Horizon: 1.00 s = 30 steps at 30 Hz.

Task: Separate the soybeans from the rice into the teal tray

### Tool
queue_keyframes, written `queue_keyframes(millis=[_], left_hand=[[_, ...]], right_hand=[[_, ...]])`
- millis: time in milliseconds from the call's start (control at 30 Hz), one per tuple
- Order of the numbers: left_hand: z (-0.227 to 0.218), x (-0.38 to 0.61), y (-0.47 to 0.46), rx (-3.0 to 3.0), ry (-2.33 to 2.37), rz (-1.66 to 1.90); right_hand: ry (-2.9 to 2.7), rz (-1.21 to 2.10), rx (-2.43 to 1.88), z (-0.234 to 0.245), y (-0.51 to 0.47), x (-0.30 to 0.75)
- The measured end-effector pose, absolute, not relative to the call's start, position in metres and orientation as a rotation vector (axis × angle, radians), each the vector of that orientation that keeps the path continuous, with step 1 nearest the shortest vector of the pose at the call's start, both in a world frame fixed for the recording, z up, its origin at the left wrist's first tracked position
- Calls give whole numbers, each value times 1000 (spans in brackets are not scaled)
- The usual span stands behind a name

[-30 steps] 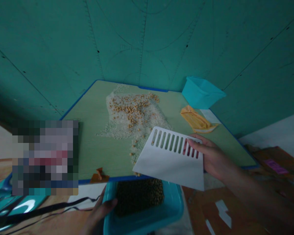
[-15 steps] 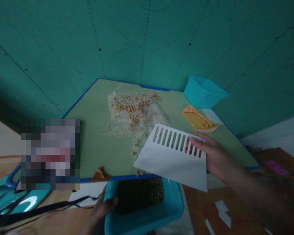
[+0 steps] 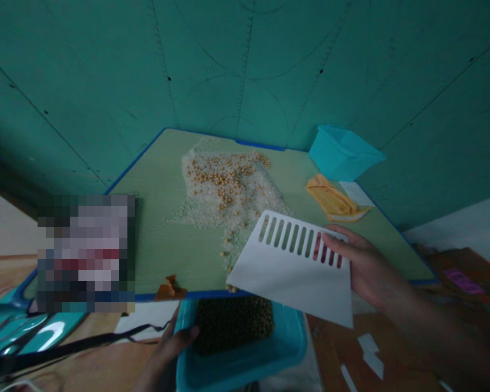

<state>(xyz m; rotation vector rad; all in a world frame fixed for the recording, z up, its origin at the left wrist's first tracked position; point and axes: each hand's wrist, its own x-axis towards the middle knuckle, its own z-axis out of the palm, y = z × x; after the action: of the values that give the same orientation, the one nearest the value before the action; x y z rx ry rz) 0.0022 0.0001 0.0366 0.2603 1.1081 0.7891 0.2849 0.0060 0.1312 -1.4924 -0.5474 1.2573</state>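
Note:
My right hand (image 3: 359, 264) is closed around the upper right side of a white plastic scraper (image 3: 288, 280) with a row of slots. The scraper slants over the front edge of the pale green table (image 3: 175, 256). My left hand (image 3: 179, 343) grips the left rim of a blue tub (image 3: 245, 367), held just below that edge. Inside the tub lie many small, dark round grains or beans (image 3: 232, 326). Beyond the scraper, a spread of white grains (image 3: 261, 188) with tan round beans (image 3: 222, 177) covers the middle of the table. Several beans trail down to the front edge.
A teal bin (image 3: 345, 155) stands at the back right, by a folded yellow cloth (image 3: 335, 201) and white paper (image 3: 356, 193). A blurred-out object (image 3: 90, 250) sits at left. Brown tape (image 3: 170, 288) sticks to the front edge. A green wall (image 3: 245, 65) rises behind.
My right hand has moved the scraper slightly right and down in view, showing more beans at the table's front edge. My left hand keeps its grip on the tub.

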Motion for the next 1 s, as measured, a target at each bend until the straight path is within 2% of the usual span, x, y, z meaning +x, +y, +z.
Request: queue_keyframes(millis=[533, 1000], left_hand=[[25, -3, -1, 178, 1084, 730], [19, -4, -4, 273, 1075, 814]], right_hand=[[-568, 1277, -1520, 134, 4, 278], [-594, 1018, -1553, 137, 19, 303]])
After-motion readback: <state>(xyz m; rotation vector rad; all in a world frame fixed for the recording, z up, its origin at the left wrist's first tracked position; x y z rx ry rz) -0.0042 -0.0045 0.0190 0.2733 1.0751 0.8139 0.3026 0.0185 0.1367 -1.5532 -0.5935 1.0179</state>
